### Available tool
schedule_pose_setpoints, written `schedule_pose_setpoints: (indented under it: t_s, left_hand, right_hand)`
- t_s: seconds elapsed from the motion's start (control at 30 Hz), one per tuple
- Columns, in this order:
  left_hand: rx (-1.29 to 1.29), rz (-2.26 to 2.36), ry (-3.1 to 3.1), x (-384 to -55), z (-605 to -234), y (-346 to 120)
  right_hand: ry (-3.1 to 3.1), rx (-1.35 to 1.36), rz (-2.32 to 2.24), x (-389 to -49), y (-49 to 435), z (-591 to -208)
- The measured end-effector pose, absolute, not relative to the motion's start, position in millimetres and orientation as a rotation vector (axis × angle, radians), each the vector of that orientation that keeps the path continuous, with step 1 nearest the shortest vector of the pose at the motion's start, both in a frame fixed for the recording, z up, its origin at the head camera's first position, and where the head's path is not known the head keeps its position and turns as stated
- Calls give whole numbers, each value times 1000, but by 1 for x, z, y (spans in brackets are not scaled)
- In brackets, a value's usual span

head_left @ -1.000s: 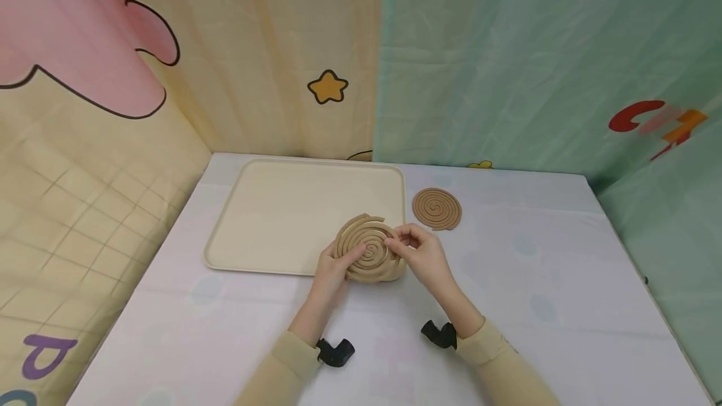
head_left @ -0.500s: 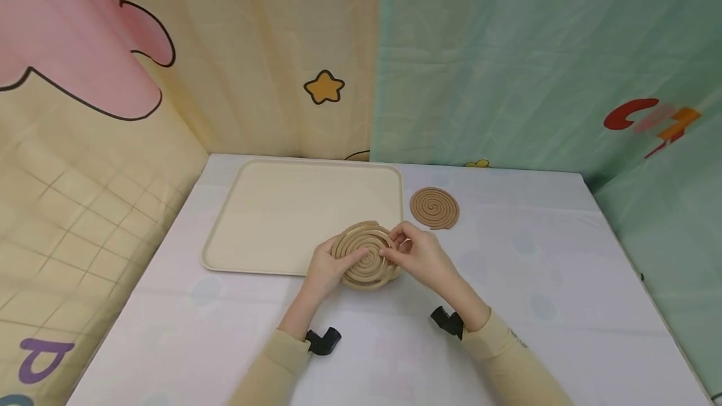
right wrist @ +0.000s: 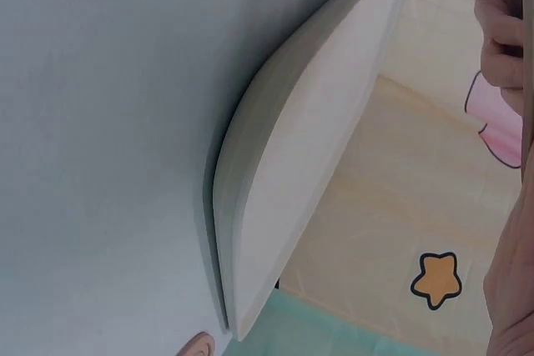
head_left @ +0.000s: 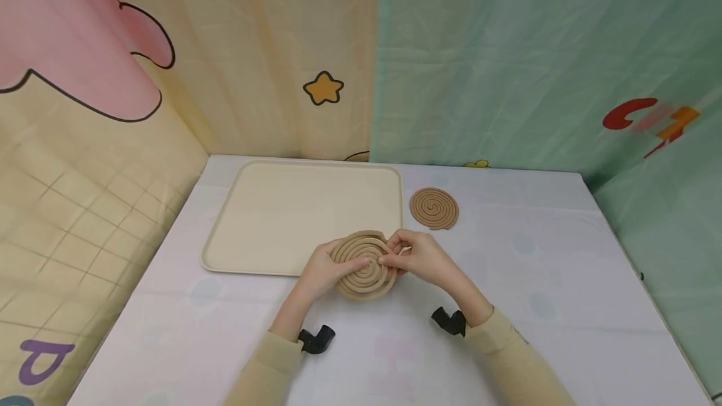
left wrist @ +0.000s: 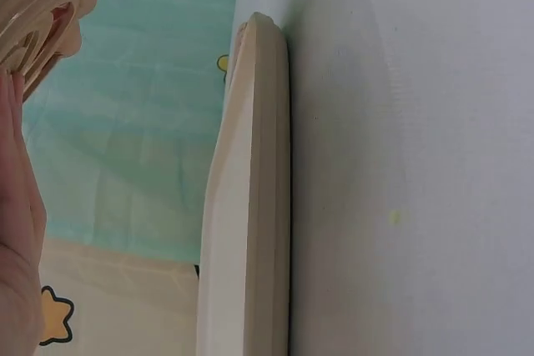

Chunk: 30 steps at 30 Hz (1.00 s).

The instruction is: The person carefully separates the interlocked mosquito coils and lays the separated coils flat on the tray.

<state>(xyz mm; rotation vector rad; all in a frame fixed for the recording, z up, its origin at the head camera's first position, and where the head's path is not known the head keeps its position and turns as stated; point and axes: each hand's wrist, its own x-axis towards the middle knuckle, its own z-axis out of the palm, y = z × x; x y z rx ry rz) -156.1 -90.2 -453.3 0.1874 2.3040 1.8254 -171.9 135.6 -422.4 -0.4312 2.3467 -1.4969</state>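
Observation:
A pale tan mosquito coil is held up over the tray's near right corner in the head view. Its outer rings stand partly apart from the inner ones. My left hand grips it from the left, thumb flat across the spiral and fingers hidden behind. From the right, my right hand pinches the coil's edge between thumb and fingers. In the left wrist view the coil appears edge-on at the upper left, its rings spread at different depths. A darker brown mosquito coil lies flat on the table, right of the tray.
A cream rectangular tray lies on the white-covered table, its raised rim close below the hands. Patterned curtains hang along the back and sides of the table.
Both hands have brought the tan coil slightly down and toward the body, and it has turned a little. The right fingers keep their pinch at its edge. Brown coil and tray stay put.

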Motion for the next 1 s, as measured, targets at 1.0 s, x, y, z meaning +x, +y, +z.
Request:
schedule_pose_setpoints:
  t_s: [1.0]
  left_hand:
    - [323,1697,2261,-152,-459,-93]
  right_hand:
    - [2388,-578,-1288,-176,141,-407]
